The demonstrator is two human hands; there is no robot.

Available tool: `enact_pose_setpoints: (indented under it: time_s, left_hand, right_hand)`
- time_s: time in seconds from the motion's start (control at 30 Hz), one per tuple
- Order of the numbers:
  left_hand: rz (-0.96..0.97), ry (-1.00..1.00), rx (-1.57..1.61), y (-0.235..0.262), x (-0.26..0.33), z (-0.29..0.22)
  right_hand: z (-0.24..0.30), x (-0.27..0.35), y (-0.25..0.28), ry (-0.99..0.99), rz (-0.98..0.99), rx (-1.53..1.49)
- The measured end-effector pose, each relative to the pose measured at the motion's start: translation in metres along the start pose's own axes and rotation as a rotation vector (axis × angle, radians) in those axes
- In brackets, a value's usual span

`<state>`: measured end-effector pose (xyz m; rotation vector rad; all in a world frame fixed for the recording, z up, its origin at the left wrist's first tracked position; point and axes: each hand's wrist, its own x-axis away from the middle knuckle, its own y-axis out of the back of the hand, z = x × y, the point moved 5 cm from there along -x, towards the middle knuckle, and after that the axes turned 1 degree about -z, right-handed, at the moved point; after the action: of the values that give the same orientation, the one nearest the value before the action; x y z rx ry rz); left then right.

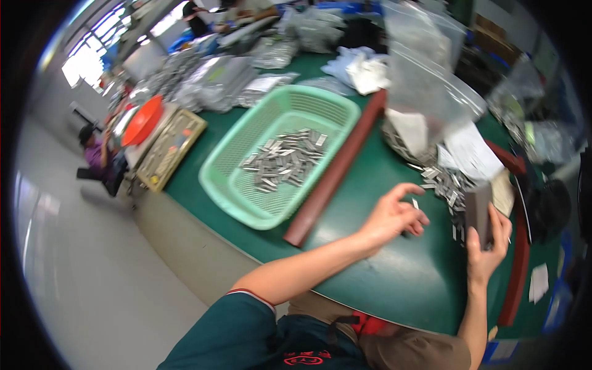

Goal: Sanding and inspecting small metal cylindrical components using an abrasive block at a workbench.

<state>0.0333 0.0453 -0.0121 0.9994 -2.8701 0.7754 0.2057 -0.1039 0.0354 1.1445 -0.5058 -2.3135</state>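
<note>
Fingers clamp a dark grey-brown rectangular block (478, 216) in the right hand (489, 248) of a person in a dark green short-sleeved shirt (228, 333), the thumb on its near left side and the other fingers on its right, a two-sided hold that probably keeps it steady. The block is at the near right edge of a loose heap of small silvery-grey metal strips (443, 184) on a glossy green desk (394, 283), apparently placed there for easy reach. The left hand (394, 219) hovers to the left of the heap, its fingers curled and partly apart; a small shiny sliver (415, 203) shows beside them, but blur leaves it unclear whether they pinch it. Farther left, a pale green perforated plastic basket (217, 179) holds a mound of similar metal strips (287, 160), its raised walls likely keeping them from scattering. A long dark red bar (339, 169) lies along the basket's right side, seemingly as a divider between basket and hands; a second dark red strip (521, 271) runs down the desk's right, perhaps bounding that side.
</note>
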Motion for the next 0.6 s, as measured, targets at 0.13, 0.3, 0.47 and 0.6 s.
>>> enact_pose_setpoints:
  time_s: [0.13,0.3,0.47,0.6]
  left_hand:
    - [0.06,-0.021,-0.072,0.0,0.0,0.01]
    - [0.029,-0.23,-0.307,-0.01,0.011,-0.003]
    - [0.071,-0.564,-0.633,-0.036,0.062,-0.059]
    - [-0.178,-0.919,-0.913,-0.018,0.13,-0.108]
  right_hand:
    - [-0.005,0.006,0.0,0.027,0.028,0.009]
    - [-0.009,0.005,-0.005,0.048,0.037,0.026]
    - [-0.01,0.003,-0.007,0.026,0.026,-0.005]
    - [-0.008,0.001,-0.008,0.016,0.022,-0.02]
